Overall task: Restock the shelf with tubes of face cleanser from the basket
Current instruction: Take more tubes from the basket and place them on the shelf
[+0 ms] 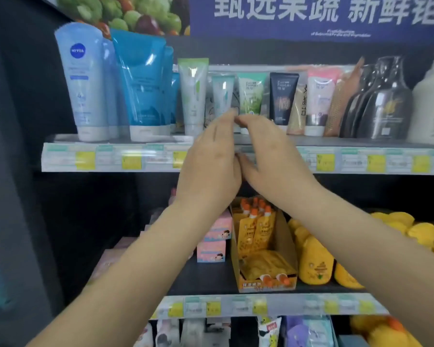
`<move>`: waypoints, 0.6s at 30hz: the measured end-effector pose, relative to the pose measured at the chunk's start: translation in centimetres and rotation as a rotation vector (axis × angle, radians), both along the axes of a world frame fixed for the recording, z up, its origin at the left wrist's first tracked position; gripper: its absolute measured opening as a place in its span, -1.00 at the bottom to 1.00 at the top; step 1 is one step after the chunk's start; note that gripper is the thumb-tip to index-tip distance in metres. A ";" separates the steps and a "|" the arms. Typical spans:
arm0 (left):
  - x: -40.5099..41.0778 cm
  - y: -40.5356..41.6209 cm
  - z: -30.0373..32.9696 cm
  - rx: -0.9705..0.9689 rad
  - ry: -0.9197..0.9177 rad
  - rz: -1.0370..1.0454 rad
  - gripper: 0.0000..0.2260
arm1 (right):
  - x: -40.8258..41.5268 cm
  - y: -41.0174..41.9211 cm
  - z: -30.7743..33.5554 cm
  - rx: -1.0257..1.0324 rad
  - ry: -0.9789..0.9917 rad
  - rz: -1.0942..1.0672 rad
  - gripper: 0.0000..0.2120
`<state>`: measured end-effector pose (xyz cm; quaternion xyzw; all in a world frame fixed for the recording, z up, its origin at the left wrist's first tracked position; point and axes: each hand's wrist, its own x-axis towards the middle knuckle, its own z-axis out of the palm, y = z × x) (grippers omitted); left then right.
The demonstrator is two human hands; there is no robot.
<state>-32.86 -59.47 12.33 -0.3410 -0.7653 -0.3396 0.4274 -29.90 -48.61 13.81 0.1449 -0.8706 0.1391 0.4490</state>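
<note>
Both the left hand (pixel 211 156) and right hand (pixel 266 149), fingers straight and holding nothing, meet fingertips at the upright pale-blue plastic tube (pixel 223 96) just beyond.

A single view is provided, taken from a head-worn wide-angle camera. It is directed forward and slightly upward at a shop shelf (pixel 140 159) seen at close range, with the upper tier near eye level and two lower tiers below. Both forearms enter from the bottom edge, the left hand (pixel 211 166) and right hand (pixel 268 156) meeting at centre. Straight lines bow near the frame edges.
</note>
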 end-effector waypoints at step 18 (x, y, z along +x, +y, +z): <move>7.5 2.3 -28.4 -0.149 -0.605 -0.191 -0.44 | 8.6 3.4 -29.8 -0.242 -0.513 0.031 -0.48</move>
